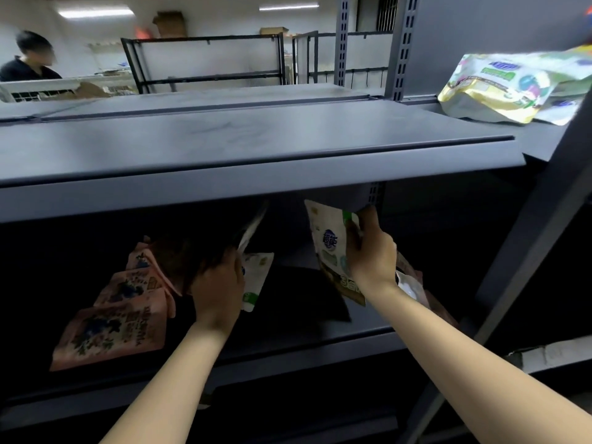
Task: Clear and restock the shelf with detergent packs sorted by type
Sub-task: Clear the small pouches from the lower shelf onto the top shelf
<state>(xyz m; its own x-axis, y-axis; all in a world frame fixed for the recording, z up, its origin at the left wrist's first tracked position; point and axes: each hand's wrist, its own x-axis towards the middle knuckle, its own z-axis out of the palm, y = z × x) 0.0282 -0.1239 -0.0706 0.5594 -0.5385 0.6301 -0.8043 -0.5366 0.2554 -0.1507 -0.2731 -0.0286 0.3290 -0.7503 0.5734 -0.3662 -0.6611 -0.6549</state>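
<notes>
Both my hands reach into the dark middle shelf [320,334]. My right hand [371,251] grips a white and green detergent pack [330,248], held upright just under the upper shelf's front lip. My left hand [217,283] is closed on another white and green pack [256,277] that hangs tilted. Several pink detergent packs [118,309] lie overlapping on the shelf to the left of my left hand. Behind my right wrist sits a pinkish pack [413,280], mostly hidden. Yellow and green packs [499,88] lie stacked on the upper shelf at the far right.
The grey upper shelf [256,139] juts out above my hands. A slanted grey upright [525,251] stands to the right. Across the room are black racks [205,62] and a person [28,62] at the far left. A cardboard box edge [551,354] shows at lower right.
</notes>
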